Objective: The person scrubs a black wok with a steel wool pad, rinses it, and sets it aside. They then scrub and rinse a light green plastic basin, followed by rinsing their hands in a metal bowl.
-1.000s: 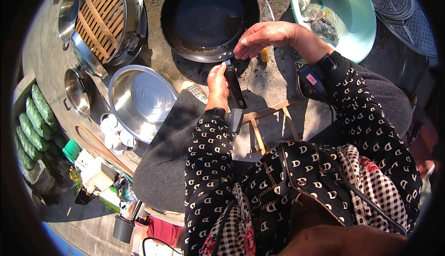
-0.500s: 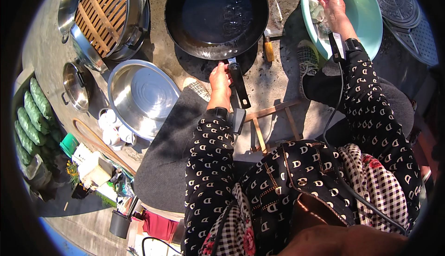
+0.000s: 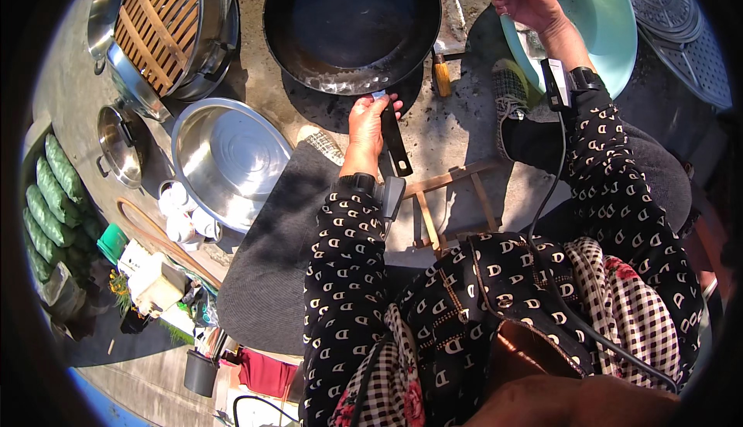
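Left hand (image 3: 365, 127) grips black pan (image 3: 352, 21) by its handle (image 3: 396, 148), probably for steadiness; right hand (image 3: 529, 3) half-curled over green basin (image 3: 615, 36), cannot tell if holding anything

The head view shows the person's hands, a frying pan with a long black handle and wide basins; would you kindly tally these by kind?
Hands: 2 (left hand, right hand)
Black frying pan: 1
Basins: 2 (steel basin, mint-green basin)
Total: 5
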`<state>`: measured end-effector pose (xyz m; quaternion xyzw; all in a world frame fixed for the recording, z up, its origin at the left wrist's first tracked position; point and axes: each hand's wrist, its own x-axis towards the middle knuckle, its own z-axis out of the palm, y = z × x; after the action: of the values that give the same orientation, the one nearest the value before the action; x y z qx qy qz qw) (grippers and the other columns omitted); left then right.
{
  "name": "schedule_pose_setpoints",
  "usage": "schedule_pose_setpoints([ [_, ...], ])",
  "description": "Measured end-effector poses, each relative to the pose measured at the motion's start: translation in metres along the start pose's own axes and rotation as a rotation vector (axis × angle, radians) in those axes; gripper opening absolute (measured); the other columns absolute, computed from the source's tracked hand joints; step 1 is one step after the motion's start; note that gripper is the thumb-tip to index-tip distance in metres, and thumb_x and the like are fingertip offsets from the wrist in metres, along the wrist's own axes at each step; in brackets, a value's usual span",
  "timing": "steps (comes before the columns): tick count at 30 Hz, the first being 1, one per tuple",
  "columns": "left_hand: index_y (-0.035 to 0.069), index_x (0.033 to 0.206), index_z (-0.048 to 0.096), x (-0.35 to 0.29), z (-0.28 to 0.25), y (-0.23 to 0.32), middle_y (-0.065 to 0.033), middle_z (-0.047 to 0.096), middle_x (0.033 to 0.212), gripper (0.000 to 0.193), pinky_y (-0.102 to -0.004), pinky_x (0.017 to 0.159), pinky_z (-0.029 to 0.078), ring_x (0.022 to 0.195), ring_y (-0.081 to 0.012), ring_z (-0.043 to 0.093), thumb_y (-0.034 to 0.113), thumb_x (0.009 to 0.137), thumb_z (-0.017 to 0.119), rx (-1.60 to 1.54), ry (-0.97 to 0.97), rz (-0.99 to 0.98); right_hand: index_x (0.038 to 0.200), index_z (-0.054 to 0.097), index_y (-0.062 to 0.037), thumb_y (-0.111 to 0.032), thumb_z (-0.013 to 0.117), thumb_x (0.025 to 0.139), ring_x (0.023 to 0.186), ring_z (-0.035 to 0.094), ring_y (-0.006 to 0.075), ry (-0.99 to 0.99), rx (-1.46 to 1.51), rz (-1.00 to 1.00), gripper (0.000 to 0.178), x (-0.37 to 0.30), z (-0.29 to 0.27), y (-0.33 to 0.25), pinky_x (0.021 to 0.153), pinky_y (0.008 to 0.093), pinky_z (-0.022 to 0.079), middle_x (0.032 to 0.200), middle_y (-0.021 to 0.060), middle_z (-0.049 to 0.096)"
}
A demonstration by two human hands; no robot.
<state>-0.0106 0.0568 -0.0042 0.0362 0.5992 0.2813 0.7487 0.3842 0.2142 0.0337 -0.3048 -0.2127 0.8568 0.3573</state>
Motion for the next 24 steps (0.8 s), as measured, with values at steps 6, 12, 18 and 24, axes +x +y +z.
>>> schedule_pose_setpoints([
  [6,0.0,0.107,0.055,-0.002,0.0,0.002,-0.0171,0.07,0.103,0.017,-0.0352,0.069,0.06,0.084,-0.0261,0.073,0.016,0.102,0.056,-0.053,0.031,-0.018,0.113,0.068,0.0057,-0.033,0.053,0.102,0.098,0.072,0.0221,-0.276,-0.478,0.492,0.042,0.052,0.157,0.067,0.091,0.0323,0.056,0.108,0.0168,0.073],
  [12,-0.001,0.109,0.054,0.007,-0.014,-0.005,-0.0193,0.071,0.097,0.017,-0.0413,0.078,0.06,0.087,-0.0297,0.073,0.015,0.104,0.049,-0.125,-0.028,-0.024,0.13,0.062,-0.0017,-0.032,0.054,0.104,0.112,0.064,0.0162,-0.176,-0.612,0.445,0.041,0.052,0.159,0.103,0.097,0.0295,0.049,0.122,0.0094,0.069],
  [18,-0.002,0.109,0.059,0.01,-0.015,-0.004,-0.0151,0.07,0.098,0.019,-0.0391,0.078,0.06,0.089,-0.0275,0.072,0.009,0.096,0.065,-0.075,-0.116,0.102,0.124,0.06,-0.0047,-0.04,0.055,0.1,0.095,0.069,0.0318,0.658,-0.182,-0.494,0.043,0.033,-0.018,0.021,0.085,0.0492,0.055,0.102,0.0121,0.071],
  [24,0.002,0.101,0.058,0.008,-0.015,-0.011,-0.0109,0.07,0.094,0.017,-0.0371,0.077,0.059,0.086,-0.0252,0.071,0.009,0.093,0.071,-0.095,0.06,0.042,0.106,0.06,0.0031,-0.024,0.048,0.105,0.085,0.065,0.0245,1.458,-0.039,-0.408,0.03,-0.024,-0.109,0.034,0.079,0.035,0.056,0.092,0.0128,0.065],
])
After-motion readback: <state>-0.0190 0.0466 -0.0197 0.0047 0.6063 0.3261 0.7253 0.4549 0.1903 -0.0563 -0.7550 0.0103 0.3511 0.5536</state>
